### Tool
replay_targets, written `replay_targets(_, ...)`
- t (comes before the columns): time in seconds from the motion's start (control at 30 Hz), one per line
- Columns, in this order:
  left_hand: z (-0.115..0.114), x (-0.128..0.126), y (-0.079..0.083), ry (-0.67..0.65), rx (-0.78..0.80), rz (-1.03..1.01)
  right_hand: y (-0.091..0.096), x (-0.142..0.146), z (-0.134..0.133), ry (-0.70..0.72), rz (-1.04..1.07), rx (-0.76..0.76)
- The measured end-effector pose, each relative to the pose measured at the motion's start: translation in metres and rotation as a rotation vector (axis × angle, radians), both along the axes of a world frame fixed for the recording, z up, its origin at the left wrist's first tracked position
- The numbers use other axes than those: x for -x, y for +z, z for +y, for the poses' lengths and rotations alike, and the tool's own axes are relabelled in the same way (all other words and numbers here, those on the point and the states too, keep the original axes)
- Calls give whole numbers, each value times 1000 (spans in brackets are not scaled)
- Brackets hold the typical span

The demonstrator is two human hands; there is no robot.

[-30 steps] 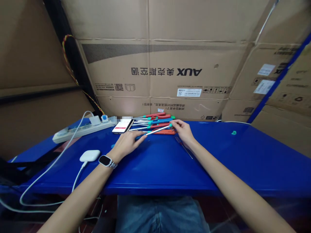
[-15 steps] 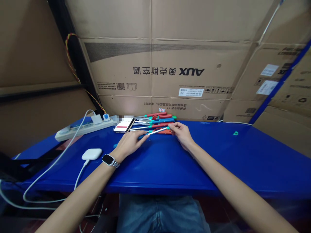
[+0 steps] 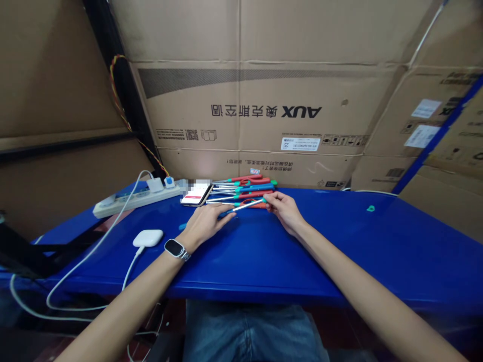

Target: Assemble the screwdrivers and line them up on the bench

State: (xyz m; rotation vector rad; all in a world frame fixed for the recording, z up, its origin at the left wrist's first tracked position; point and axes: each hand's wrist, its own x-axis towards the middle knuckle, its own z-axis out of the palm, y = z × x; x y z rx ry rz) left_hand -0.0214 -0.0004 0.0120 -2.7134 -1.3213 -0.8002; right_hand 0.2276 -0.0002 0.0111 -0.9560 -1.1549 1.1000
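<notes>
A thin metal rod with a teal end (image 3: 249, 204) lies slantwise just above the blue table (image 3: 264, 251). My right hand (image 3: 284, 210) pinches its teal end. My left hand (image 3: 207, 223), with a smartwatch on the wrist, is closed over a blue handle near the rod's other tip. Just behind lies a pile of several screwdrivers (image 3: 245, 190) with red, blue and teal handles, shafts pointing left.
A phone (image 3: 196, 194) lies left of the pile. A white power strip (image 3: 132, 198) and a white charger case (image 3: 148, 237) with cables sit at the left. A small teal piece (image 3: 372, 208) lies at the right. Cardboard boxes (image 3: 264, 110) wall the back.
The view has shifted slightly. Both hands stay on the rod, which now lies a little lower and nearer the left fingers.
</notes>
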Motion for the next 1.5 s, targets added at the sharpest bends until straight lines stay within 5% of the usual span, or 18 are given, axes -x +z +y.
replay_targets(0.3,-4,-3,-1,37,-63,68,1,1,0,-6,33,73)
replay_targets(0.57,-3,-2,-1,24,-105,92,-1,1,1,-38,4,-7)
replay_targets(0.77,-1,-1,-5,41,-125,145,-2,1,2,-3,30,114)
replay_targets(1.0,-6,-10,-5,28,-117,73,-3,10,-2,18,11,-24)
replay_targets(1.13,-10,-23,-3,-33,-78,52,-9,31,-5,193,-34,15)
replay_targets(1.5,-17,-36,5,98,123,11,-16,49,-15,133,-75,-72)
